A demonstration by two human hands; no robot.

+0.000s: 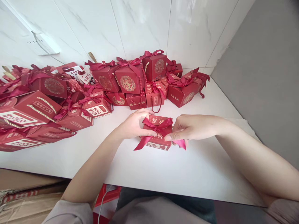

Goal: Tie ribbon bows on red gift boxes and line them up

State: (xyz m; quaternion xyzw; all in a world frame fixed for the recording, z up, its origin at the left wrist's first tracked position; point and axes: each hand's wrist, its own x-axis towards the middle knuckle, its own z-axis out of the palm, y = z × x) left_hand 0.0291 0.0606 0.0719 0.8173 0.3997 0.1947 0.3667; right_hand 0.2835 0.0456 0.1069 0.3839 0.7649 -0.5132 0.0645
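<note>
Grayish shirt cloth [156, 213] is edging the foreground; left hand [136, 125] and right hand [192, 127] are grasping 1 ribbon-tied red gift box [161, 137], contents hidden, resting on the white table [140, 171] before stacked gift boxes [128, 82].

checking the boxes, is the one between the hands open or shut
Shut: the red gift box has closed top panels under the ribbon bow.

Shiny cloth ribbon [167, 123] on smooth card box [160, 136]; smooth tabletop [198, 165], glossy wall tiles [144, 28].
</note>
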